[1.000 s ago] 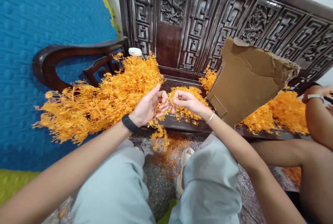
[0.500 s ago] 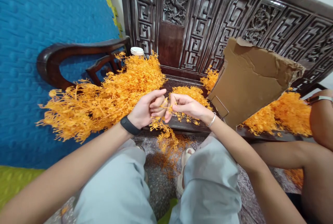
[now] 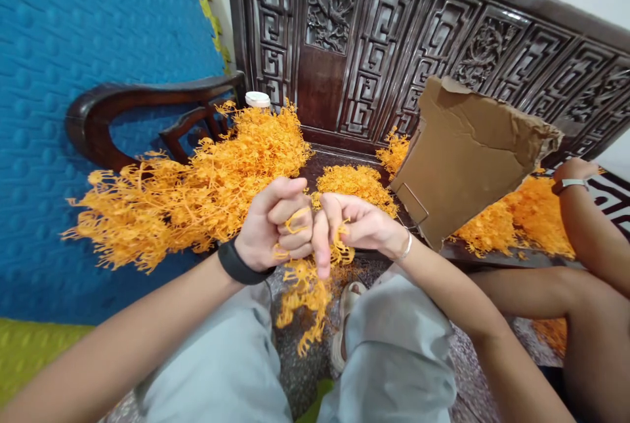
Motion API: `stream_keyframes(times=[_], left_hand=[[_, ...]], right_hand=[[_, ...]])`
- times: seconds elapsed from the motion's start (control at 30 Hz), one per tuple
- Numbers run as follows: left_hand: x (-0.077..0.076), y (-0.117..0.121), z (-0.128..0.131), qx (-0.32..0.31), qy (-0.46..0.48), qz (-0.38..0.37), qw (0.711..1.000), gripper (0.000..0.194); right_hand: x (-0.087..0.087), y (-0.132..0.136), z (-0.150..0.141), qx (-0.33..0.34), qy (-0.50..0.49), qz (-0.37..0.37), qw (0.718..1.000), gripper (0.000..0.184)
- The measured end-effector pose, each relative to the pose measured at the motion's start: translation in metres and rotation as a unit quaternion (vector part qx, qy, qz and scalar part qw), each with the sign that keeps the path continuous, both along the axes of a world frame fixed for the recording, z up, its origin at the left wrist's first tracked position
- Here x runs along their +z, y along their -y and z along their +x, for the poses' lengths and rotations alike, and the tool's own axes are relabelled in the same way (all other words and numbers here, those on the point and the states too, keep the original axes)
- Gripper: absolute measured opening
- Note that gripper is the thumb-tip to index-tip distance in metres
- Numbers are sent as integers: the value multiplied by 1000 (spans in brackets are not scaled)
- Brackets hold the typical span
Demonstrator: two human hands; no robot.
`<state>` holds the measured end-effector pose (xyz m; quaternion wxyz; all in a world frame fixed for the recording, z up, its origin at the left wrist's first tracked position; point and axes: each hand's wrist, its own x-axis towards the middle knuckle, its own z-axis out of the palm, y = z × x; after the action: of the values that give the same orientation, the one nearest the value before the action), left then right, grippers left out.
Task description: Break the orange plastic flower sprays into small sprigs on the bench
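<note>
My left hand (image 3: pixel 283 220) is closed in a fist around an orange plastic flower sprig (image 3: pixel 302 302), whose branching strands hang below the fingers. My right hand (image 3: pixel 352 226) touches it, thumb and fingers pinching part of the same orange strands. Left of my hands, a large heap of orange sprigs (image 3: pixel 211 190) lies on the bench and spills past its armrest. Just beyond my hands is a smaller pile of orange pieces (image 3: pixel 357 185). Fingers partly hide where the strands are gripped.
A torn cardboard box piece (image 3: pixel 472 154) stands on the dark carved bench (image 3: pixel 322 85), with more orange pieces (image 3: pixel 531 216) behind it. A white-lidded container (image 3: pixel 258 100) is at the back left. Another person's arm (image 3: pixel 590 220) and leg are at the right. Blue mat (image 3: pixel 98 23) covers the left side.
Both hands have come slightly lower and nearer, staying together. My left fingers have curled tighter, and the hanging orange sprig has shifted left. The other person's hand at the right has come into view.
</note>
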<state>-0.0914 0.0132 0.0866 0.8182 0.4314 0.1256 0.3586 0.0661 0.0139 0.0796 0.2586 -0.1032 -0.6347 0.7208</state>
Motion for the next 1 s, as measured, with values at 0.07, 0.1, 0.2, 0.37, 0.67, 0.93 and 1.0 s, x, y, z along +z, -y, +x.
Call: stream_keyframes(times=[0.07, 0.1, 0.2, 0.37, 0.67, 0.93, 1.0], left_hand=[[3, 1, 2, 34, 8, -4, 999, 70], [4, -1, 4, 46, 13, 0, 999, 68], [1, -12, 11, 67, -5, 27, 997, 56], [-22, -38, 13, 66, -100, 73, 990, 18], [-37, -51, 7, 73, -152, 108, 980, 24], [-38, -51, 9, 84, -186, 133, 970, 42], [-38, -52, 9, 87, -191, 137, 968, 46]], right_hand=[[2, 1, 0, -31, -15, 20, 999, 41], [2, -2, 1, -69, -22, 28, 997, 39], [-2, -22, 10, -263, -32, 36, 964, 30], [-33, -78, 45, -502, 25, -48, 863, 18], [-77, -123, 97, -596, 11, -189, 781, 18], [-78, -121, 102, -515, 21, -107, 850, 60], [-76, -119, 97, -499, 37, -82, 862, 55]])
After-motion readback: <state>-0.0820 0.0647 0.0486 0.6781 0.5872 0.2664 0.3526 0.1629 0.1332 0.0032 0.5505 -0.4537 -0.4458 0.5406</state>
